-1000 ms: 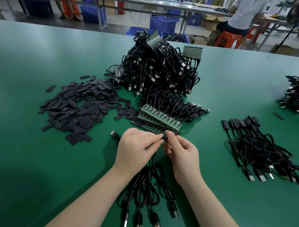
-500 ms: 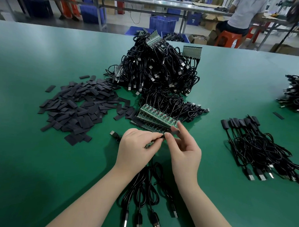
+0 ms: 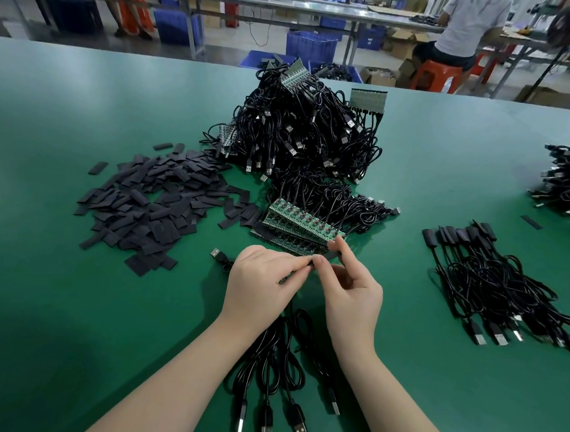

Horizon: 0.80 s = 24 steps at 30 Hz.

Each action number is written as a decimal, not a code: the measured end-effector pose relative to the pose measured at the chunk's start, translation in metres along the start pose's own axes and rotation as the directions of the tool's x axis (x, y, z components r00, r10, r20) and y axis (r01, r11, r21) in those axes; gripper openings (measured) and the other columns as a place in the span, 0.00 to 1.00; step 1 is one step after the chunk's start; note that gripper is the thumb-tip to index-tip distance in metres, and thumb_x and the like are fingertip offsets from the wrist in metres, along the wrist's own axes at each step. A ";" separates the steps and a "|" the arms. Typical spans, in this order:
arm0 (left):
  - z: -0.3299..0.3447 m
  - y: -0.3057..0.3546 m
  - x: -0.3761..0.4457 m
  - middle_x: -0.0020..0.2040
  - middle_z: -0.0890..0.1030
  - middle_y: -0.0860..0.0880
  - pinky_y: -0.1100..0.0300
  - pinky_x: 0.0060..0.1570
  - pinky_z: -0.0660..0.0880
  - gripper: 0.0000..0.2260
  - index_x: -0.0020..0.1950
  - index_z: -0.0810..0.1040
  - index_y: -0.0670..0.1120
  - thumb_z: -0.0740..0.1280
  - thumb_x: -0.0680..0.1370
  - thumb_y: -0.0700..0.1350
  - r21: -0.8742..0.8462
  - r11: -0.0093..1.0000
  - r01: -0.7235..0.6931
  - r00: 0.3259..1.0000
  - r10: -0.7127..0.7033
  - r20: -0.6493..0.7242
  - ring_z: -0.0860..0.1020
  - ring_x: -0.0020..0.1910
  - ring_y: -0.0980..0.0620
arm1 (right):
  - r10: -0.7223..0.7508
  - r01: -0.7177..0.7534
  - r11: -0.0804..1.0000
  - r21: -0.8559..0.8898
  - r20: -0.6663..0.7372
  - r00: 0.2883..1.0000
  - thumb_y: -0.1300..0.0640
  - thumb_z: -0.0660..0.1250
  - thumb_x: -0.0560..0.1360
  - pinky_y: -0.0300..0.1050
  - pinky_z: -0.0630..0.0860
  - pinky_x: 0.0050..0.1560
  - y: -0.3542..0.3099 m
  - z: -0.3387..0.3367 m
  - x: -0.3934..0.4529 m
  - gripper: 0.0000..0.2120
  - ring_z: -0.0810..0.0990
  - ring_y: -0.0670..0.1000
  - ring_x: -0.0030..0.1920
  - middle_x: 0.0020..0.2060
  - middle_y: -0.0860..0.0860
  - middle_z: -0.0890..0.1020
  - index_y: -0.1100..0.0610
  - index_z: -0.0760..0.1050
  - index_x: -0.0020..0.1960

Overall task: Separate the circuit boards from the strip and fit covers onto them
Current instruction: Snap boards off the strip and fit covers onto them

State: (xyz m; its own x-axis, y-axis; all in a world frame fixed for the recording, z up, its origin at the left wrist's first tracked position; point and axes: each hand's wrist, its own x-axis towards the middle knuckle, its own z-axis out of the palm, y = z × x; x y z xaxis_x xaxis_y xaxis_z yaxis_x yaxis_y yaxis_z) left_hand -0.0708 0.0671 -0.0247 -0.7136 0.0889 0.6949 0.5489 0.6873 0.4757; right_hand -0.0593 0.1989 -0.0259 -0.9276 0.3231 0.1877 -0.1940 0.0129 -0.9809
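both hands meet just above the green worktop (image 3: pixel 77 304). the left hand (image 3: pixel 261 286) has its fingers curled round a short green strip of circuit boards (image 3: pixel 289 277), only its edge showing below the fingertips. the right hand (image 3: pixel 355 292) pinches a small black cover (image 3: pixel 329 256) between thumb and forefinger, touching the left fingertips. black usb cables (image 3: pixel 280 372) trail from under the hands toward the near edge, plugs flat on the worktop. just beyond the hands lie stacked strips of circuit boards (image 3: pixel 301 226) with leads attached, in front of a tall heap of tangled cables (image 3: pixel 306 135). a loose pile of black covers (image 3: pixel 153 206) spreads to the left. to the right lies a bundle of covered cables (image 3: pixel 496 280), well apart.
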 end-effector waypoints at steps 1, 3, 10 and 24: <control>0.000 0.000 0.000 0.37 0.84 0.55 0.58 0.43 0.73 0.05 0.47 0.87 0.47 0.72 0.74 0.44 0.001 1.000 0.005 1.000 -0.005 0.006 0.80 0.36 0.55 | 0.000 0.000 1.000 -0.005 0.002 1.000 0.58 0.75 0.73 0.28 0.72 0.40 -0.001 0.000 0.000 0.20 0.75 0.38 0.33 0.36 0.41 0.84 0.35 0.77 0.56; 0.000 0.000 0.001 0.37 0.85 0.55 0.58 0.44 0.73 0.05 0.47 0.87 0.47 0.73 0.74 0.44 -0.004 1.000 0.028 1.000 -0.028 0.012 0.81 0.36 0.55 | -0.003 0.003 1.000 -0.003 0.013 1.000 0.59 0.75 0.73 0.29 0.71 0.39 -0.002 -0.001 0.002 0.20 0.74 0.38 0.33 0.35 0.41 0.83 0.35 0.77 0.55; -0.002 -0.002 0.002 0.38 0.85 0.54 0.56 0.44 0.74 0.06 0.47 0.87 0.46 0.73 0.73 0.45 -0.016 0.998 0.066 0.996 -0.065 0.055 0.81 0.36 0.54 | -0.013 0.014 1.000 -0.017 0.055 0.998 0.60 0.74 0.74 0.29 0.72 0.40 -0.001 -0.001 0.003 0.21 0.77 0.38 0.36 0.41 0.35 0.84 0.35 0.76 0.57; -0.003 -0.001 0.001 0.42 0.86 0.55 0.55 0.45 0.74 0.06 0.48 0.87 0.48 0.72 0.74 0.46 -0.051 0.997 0.060 0.998 -0.061 -0.005 0.82 0.40 0.57 | 0.185 -0.206 0.976 0.066 0.241 0.953 0.57 0.73 0.73 0.35 0.74 0.39 -0.005 -0.007 0.010 0.06 0.77 0.45 0.35 0.31 0.47 0.82 0.48 0.86 0.39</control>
State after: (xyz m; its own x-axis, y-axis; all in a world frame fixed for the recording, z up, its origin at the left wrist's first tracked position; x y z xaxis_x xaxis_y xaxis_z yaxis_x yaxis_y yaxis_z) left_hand -0.0704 0.0645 -0.0230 -0.7434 0.0433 0.6675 0.5263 0.6537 0.5437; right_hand -0.0652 0.2085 -0.0193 -0.9965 0.0826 0.0096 -0.0192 -0.1170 -0.9929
